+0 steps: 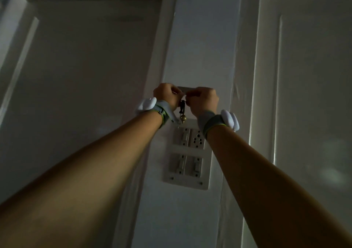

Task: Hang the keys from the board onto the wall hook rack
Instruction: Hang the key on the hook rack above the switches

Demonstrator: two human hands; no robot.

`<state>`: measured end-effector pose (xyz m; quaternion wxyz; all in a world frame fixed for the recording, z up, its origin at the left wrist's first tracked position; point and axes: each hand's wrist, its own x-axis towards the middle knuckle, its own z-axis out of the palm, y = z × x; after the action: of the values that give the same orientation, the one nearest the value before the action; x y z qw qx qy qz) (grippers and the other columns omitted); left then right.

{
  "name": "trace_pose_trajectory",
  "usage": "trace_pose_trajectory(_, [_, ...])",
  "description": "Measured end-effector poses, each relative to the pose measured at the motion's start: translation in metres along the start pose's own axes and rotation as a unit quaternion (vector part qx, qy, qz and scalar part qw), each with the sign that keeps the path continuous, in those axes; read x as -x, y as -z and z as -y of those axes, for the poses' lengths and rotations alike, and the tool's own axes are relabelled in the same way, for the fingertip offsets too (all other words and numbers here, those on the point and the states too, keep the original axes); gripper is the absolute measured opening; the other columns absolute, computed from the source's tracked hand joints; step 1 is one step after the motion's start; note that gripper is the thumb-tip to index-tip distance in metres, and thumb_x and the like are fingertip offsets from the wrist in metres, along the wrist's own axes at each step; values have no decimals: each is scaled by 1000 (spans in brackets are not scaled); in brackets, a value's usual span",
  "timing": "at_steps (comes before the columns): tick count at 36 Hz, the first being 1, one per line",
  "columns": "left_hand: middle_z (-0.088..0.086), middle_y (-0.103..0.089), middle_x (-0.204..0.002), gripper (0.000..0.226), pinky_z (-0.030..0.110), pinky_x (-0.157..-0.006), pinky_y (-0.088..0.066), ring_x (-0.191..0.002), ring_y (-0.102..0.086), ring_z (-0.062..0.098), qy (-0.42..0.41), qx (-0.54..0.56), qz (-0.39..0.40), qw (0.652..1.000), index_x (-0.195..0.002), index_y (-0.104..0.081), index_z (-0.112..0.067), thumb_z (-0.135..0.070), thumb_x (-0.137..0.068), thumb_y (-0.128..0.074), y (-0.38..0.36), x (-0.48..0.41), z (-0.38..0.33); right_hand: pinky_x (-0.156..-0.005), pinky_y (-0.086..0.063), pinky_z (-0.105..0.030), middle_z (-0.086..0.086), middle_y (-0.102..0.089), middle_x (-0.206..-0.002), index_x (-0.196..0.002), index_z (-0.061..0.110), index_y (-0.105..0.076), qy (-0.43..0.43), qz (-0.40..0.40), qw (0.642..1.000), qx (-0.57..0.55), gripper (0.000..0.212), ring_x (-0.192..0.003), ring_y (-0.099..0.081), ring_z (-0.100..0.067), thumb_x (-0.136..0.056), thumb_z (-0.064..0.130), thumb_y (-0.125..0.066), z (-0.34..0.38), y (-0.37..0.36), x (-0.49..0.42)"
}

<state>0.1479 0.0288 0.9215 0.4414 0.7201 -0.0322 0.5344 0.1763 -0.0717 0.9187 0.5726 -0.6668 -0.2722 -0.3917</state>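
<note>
Switch plate (187, 183) — smooth plastic; wristbands (210, 123) — cloth.

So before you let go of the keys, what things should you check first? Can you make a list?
1. Both hands at the rack: ok. The left hand and right hand meet at the pale flat wall hook rack.
2. Keys held: ok. The dark keychain with a small brass bell dangles between the hands.
3. Ring over a hook: cannot tell, fingers hide it.
4. Which hand pinches the ring: cannot tell.
5. Keys hanging free: ok, above the white switch and socket panel.
6. Light enough to see: not ok, the spot is dim.
</note>
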Motion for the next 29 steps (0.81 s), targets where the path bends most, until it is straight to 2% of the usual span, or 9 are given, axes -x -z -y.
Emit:
trace_pose_trajectory(3, [21,-75,-96,17,44,-84,-60,-90,-72,34,-1,-14,-13,1000,-90,-73,-5,-16,-78,-68,-6,-12,5,-70,-49,-22,-9,-75,-91,-88,13,-76,-12,13,1000,-1,21,-74,-63,-16,-81,-1,-63,-5,-8,-13])
trace_pose_trajectory(8, [21,-75,-98,18,41,-85,-59,-92,-72,33,-7,-36,-22,999,-92,-75,-4,-13,-82,-63,-9,-27,7,-76,-61,-37,-9,-75,-82,-79,19,-77,-27,26,999,1,19,-76,-70,-23,-80,3,-68,-9,-19,-29])
trace_pose_trajectory(12, [18,-75,-102,20,32,-88,-56,-98,-69,31,-11,-52,-21,998,-94,-75,-3,-14,-84,-63,-11,-35,4,-76,-61,-38,-11,-76,-80,-79,17,-77,-39,27,999,2,14,-75,-71,-25,-79,5,-70,-10,-22,-37])
trace_pose_trajectory(15, [19,-75,-100,21,38,-89,-58,-96,-70,31,4,-49,-23,999,-93,-75,0,-14,-81,-64,-14,-41,4,-77,-61,-38,-11,-75,-80,-79,15,-77,-46,27,999,-3,9,-75,-71,-24,-79,8,-71,-10,-24,-42])
trace_pose_trajectory(19, [16,-76,-96,17,41,-88,-59,-92,-71,31,38,-51,-7,998,-84,-77,-9,-20,-76,-66,-14,-44,12,-78,-60,-39,-12,-75,-87,-83,12,-74,-58,27,998,-1,4,-80,-71,-25,-81,11,-70,-12,-24,-43])
trace_pose_trajectory(24, [17,-77,-91,19,41,-86,-60,-88,-72,30,42,-82,30,995,-86,-76,-5,-18,-74,-67,-11,-31,20,-83,-58,-42,-16,-73,-102,-99,8,-72,-59,23,997,31,20,-95,-68,-33,-80,16,-71,-18,-23,-30])
trace_pose_trajectory(26, [17,-75,-99,22,37,-87,-58,-94,-70,31,27,-102,20,994,-93,-74,-4,-19,-80,-64,-12,-25,20,-82,-58,-40,-16,-73,-102,-99,11,-73,-60,25,997,36,19,-93,-68,-33,-80,16,-68,-18,-21,-21])
trace_pose_trajectory(29, [23,-64,-117,30,39,-89,-47,-108,-60,37,-28,-158,-56,985,-112,-58,2,-19,-92,-49,-14,-10,18,-82,-55,-38,-14,-71,-107,-106,14,-67,-31,9,999,39,21,-96,-66,-34,-86,18,-61,-19,-17,-4])
